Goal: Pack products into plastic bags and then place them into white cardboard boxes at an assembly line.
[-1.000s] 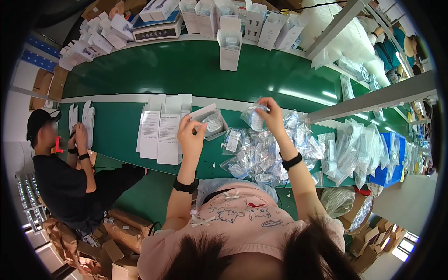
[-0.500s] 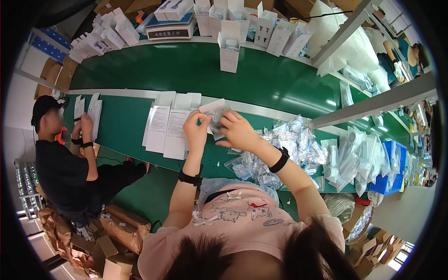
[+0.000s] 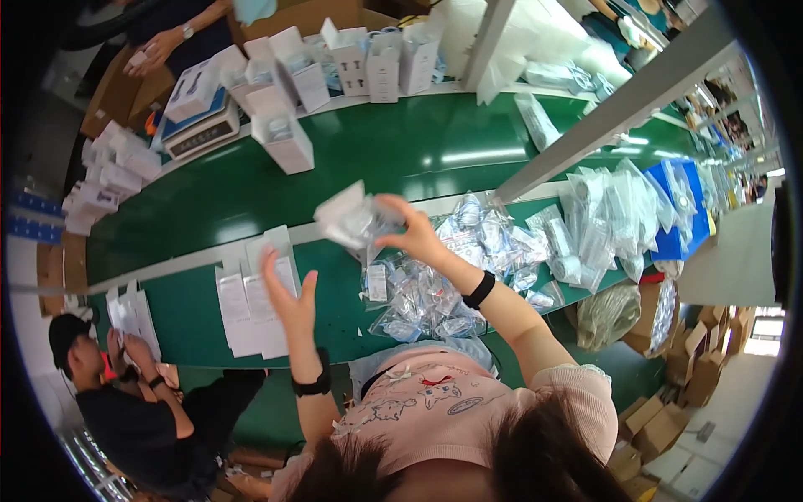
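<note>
In my right hand [image 3: 411, 233] is an open white carton [image 3: 355, 219], its flap up and clear plastic showing at its mouth; motion blurs the details. The carton is tilted above the near green bench. My left hand [image 3: 289, 297] is off the carton, fingers apart and holding nothing. It is raised beside several white printed cartons [image 3: 242, 314] lying side by side on the bench. Close to my right forearm lies a heap of small clear bags [image 3: 427, 293] with pale parts inside.
Across the green belt [image 3: 376, 155] stand open white boxes [image 3: 284, 130] and a scale [image 3: 201, 130]. A metal post [image 3: 602, 105] slants over the right side, near bagged parts [image 3: 615, 209] and a blue bin [image 3: 682, 217]. A co-worker [image 3: 138, 402] sits at left; another person's hand [image 3: 159, 50] shows behind.
My left hand has let go of the carton and moved left, opening. My right hand keeps the carton and has lifted it to the left. The whole view has turned rightward.
</note>
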Demonstrator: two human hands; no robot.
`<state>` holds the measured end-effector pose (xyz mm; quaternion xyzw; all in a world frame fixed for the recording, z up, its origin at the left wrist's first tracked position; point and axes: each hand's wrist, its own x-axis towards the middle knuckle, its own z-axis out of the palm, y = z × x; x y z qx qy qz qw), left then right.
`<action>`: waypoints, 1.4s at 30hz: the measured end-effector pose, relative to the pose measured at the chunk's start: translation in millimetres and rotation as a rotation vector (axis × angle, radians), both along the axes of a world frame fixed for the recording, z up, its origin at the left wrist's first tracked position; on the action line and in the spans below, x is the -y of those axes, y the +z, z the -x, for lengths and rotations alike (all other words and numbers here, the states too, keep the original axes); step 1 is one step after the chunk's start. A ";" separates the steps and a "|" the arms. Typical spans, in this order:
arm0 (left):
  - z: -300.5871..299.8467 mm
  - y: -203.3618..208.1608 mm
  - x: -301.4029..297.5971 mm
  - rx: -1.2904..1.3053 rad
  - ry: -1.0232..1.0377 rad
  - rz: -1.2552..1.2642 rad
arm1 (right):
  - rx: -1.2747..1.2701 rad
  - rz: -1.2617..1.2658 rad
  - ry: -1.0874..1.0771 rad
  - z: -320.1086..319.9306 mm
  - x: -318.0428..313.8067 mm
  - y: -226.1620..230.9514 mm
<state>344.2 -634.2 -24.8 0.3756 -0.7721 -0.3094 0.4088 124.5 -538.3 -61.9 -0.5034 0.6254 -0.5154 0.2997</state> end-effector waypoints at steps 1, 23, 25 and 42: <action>-4.4 3.7 2.5 0.399 0.151 0.127 | 0.073 0.100 -0.198 18.4 1.3 -11.7; 75.9 -27.3 -58.9 1.135 -0.437 -0.302 | -0.032 -0.599 0.004 162.5 -167.4 57.9; 85.3 -37.6 -40.1 0.989 -0.370 -0.410 | 0.142 -0.727 -0.445 198.6 -206.8 60.7; 85.7 -59.0 -27.8 0.218 -0.399 -0.577 | -0.376 -0.511 -0.679 363.5 -64.6 -82.6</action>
